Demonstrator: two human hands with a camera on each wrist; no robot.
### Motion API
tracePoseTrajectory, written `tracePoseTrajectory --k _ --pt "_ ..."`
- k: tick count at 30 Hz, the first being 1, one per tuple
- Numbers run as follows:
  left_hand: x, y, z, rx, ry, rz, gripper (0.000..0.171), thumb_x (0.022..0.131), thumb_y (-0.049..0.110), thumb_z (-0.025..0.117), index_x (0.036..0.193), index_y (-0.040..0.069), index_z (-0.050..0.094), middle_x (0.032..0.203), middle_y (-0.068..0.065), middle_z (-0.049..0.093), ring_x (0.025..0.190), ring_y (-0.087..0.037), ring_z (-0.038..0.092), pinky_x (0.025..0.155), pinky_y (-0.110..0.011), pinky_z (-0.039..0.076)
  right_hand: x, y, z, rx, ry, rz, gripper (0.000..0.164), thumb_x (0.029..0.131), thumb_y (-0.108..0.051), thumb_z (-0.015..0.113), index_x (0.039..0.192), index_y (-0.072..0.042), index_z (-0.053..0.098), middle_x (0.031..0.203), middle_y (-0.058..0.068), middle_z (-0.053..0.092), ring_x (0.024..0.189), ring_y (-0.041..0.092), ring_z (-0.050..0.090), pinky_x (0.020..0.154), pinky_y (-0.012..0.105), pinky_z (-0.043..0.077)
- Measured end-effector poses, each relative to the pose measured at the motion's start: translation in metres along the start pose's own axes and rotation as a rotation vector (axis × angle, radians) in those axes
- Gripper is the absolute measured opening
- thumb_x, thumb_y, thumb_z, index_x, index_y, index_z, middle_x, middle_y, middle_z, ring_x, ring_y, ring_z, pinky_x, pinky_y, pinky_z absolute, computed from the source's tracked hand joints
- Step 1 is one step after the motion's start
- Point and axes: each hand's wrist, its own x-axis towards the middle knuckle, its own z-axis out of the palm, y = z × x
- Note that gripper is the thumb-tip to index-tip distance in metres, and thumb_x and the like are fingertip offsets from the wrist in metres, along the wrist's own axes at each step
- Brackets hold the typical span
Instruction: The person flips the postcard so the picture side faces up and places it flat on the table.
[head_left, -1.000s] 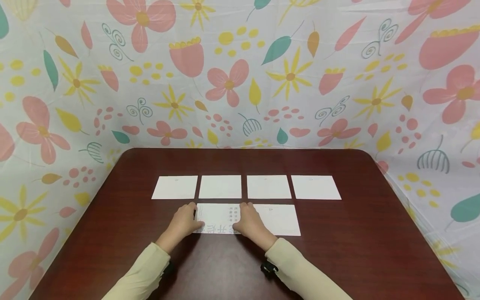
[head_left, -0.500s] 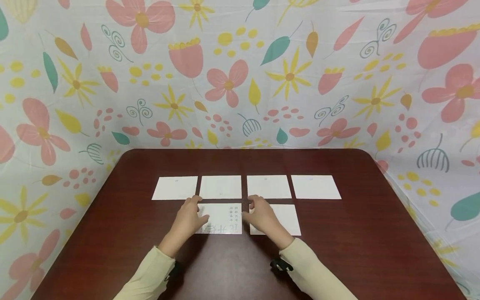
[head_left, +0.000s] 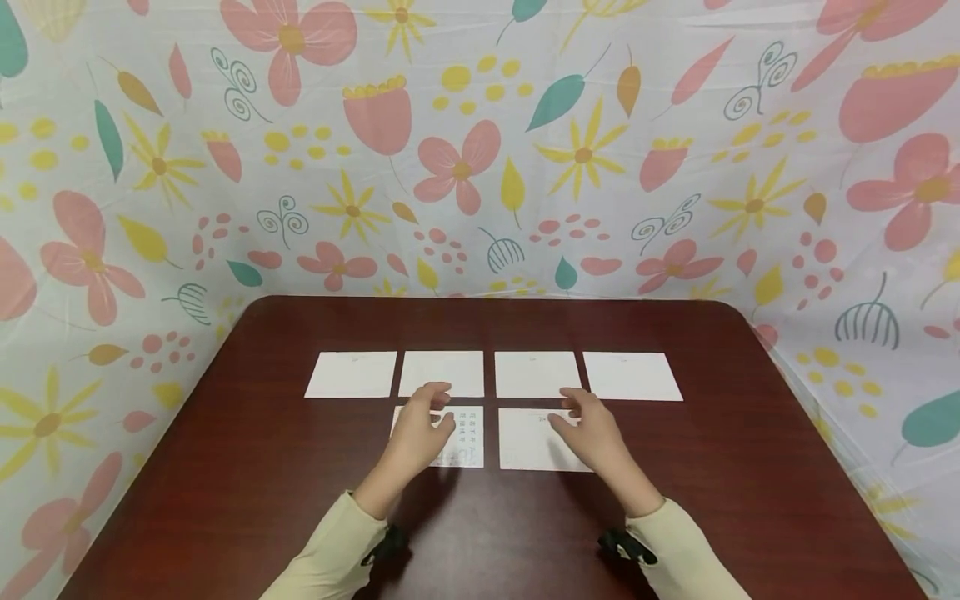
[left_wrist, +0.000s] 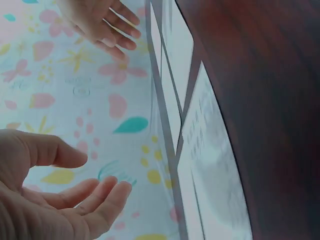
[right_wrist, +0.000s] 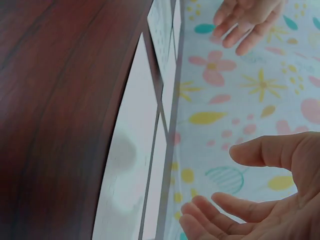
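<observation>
The bare left hand (head_left: 415,429) and right hand (head_left: 597,431), both loose, thumbs wide, hover over two white rectangular paper cards (head_left: 525,446) — four more cards (head_left: 536,372) lie beyond.

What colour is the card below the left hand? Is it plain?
Not plain: the card is white with grey printed characters, seen best in the head view.

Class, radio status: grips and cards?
Left grip, right grip: empty, raised. Six cards flat, two rows. Left grip partly hides printed card in head view.
</observation>
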Motion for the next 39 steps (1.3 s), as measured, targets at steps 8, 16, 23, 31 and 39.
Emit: tracePoseTrajectory --k 8,16,23,31,39 --pt "-0.005 0.007 0.028 -0.14 -0.192 -0.042 0.049 0.083 -0.008 0.051 0.132 -0.01 0.046 0.125 -0.026 0.052 0.116 -0.04 0.052 0.095 -0.043 0.048 -0.012 0.019 -0.021 -0.011 -0.048 0.066 0.051 0.093 -0.014 0.06 0.134 0.014 0.045 0.132 0.035 0.045 0.118 0.048 0.049 0.092 0.056 0.045" --pt "-0.011 0.006 0.053 -0.2 -0.333 -0.146 0.059 0.084 -0.006 0.049 0.141 -0.006 0.037 0.138 -0.026 0.044 0.128 -0.042 0.042 0.102 -0.054 0.038 -0.02 0.031 -0.02 -0.005 -0.092 0.121 0.058 0.092 -0.016 0.06 0.136 0.015 0.038 0.133 0.037 0.041 0.118 0.049 0.048 0.09 0.056 0.046" --pt "-0.013 0.008 0.066 -0.179 -0.341 -0.144 0.061 0.082 -0.005 0.052 0.141 -0.009 0.035 0.14 -0.028 0.04 0.131 -0.044 0.038 0.104 -0.053 0.035 -0.027 0.035 -0.017 0.033 -0.101 0.131 0.055 0.092 -0.012 0.062 0.134 0.016 0.04 0.13 0.037 0.047 0.116 0.047 0.051 0.09 0.053 0.047" --pt "-0.013 0.012 0.074 -0.13 -0.33 -0.163 0.062 0.082 -0.005 0.055 0.141 -0.01 0.035 0.14 -0.029 0.039 0.132 -0.042 0.037 0.106 -0.052 0.033 -0.026 0.037 -0.013 0.078 -0.093 0.151 0.052 0.092 -0.012 0.061 0.132 0.016 0.044 0.127 0.034 0.051 0.111 0.042 0.055 0.084 0.046 0.05" --pt "-0.014 0.014 0.079 -0.098 -0.283 -0.152 0.058 0.081 -0.005 0.058 0.136 -0.01 0.041 0.132 -0.029 0.045 0.126 -0.041 0.043 0.103 -0.052 0.036 -0.02 0.041 -0.016 0.156 -0.089 0.194 0.05 0.093 -0.012 0.059 0.132 0.015 0.044 0.124 0.034 0.052 0.109 0.042 0.055 0.086 0.046 0.049"
